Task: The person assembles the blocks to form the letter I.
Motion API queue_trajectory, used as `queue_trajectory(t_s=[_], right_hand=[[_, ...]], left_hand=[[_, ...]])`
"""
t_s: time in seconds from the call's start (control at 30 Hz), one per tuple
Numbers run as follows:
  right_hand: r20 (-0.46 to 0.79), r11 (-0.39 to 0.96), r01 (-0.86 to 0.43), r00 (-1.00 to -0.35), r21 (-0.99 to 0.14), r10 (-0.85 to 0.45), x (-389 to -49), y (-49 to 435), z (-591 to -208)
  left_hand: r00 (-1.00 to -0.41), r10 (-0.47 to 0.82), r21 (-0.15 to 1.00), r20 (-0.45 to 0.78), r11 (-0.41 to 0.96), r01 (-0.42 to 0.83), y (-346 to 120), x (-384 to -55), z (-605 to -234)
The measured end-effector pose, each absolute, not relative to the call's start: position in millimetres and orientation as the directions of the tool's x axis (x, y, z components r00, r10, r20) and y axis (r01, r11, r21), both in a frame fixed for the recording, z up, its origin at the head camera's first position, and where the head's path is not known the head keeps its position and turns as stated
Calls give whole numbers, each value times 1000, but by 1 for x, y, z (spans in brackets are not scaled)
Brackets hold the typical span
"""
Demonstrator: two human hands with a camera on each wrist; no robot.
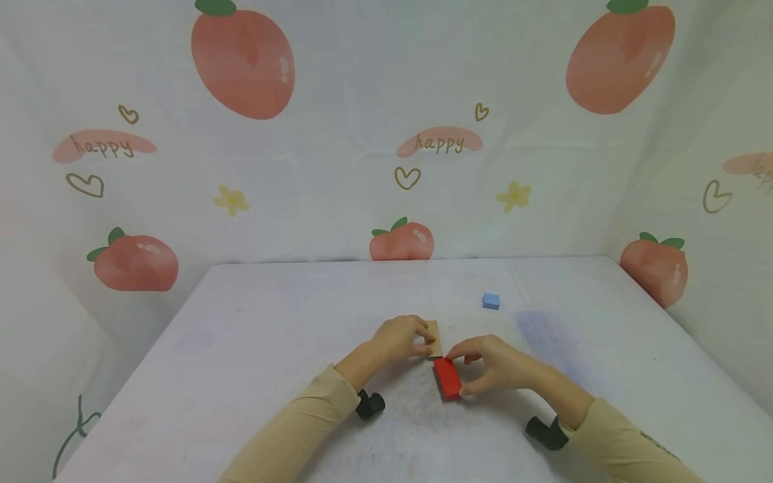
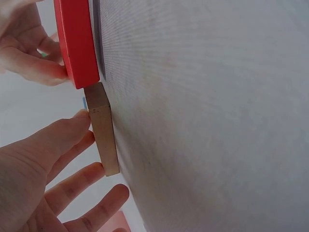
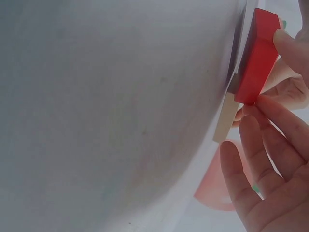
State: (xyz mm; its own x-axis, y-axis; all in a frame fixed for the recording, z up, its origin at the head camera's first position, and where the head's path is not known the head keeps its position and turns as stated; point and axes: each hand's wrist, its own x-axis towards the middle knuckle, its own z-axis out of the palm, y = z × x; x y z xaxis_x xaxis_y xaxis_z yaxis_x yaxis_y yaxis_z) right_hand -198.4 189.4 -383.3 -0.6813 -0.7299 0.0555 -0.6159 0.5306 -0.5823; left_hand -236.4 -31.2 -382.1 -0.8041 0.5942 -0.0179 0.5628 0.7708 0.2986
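Red paint covers the block (image 1: 448, 378) pinched lengthwise between the thumb and fingertips of the right hand (image 1: 504, 363). Its long axis runs near to far, the far end leaning slightly left towards a plain wooden block (image 1: 437, 337). That piece lies on the tabletop, also lengthwise away from the person, and the left hand (image 1: 398, 337) grips it with fingers spread. The white tabletop (image 1: 290, 322) bears smudges and a purple stain (image 1: 546, 339); a small blue block (image 1: 491, 301) lies farther back. Behind hangs pale cloth (image 1: 338, 87) printed with peaches, hearts and "happy".
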Motion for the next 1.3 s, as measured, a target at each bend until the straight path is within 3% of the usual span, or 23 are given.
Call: queue_trajectory(t_s=[1.3], right_hand=[[51, 578, -635, -695, -513, -718, -197, 173, -381]], left_hand=[[-807, 590, 289, -20, 776, 560, -31, -238, -383]])
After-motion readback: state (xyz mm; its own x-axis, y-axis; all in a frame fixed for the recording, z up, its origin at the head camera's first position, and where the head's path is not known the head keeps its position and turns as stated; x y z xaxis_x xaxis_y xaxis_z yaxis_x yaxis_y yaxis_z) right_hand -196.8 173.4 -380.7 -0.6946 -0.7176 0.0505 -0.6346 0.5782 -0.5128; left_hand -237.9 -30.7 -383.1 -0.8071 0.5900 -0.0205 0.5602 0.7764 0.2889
